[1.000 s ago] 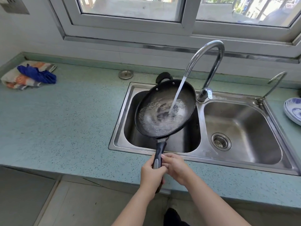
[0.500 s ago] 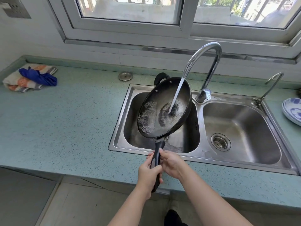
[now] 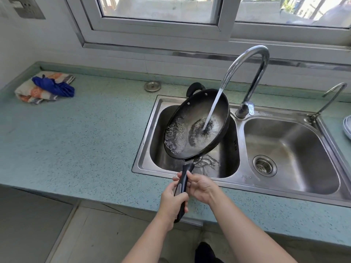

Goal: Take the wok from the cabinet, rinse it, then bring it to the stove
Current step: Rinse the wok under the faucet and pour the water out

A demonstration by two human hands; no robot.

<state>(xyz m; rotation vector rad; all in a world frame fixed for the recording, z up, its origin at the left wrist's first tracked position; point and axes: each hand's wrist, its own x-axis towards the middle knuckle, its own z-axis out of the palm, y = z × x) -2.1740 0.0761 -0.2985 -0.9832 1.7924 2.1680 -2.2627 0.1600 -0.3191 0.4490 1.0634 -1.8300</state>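
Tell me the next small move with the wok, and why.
Probably tilt the wok further so it drains into the left basin: both hands, left and right, grip its handle, water pools along its lower rim, and the faucet is running.

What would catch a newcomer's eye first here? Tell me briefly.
The black wok, tilted over the left sink basin, with tap water splashing inside it. Both hands grip its handle: left hand lower, right hand above. A blue cloth lies far left on the counter.
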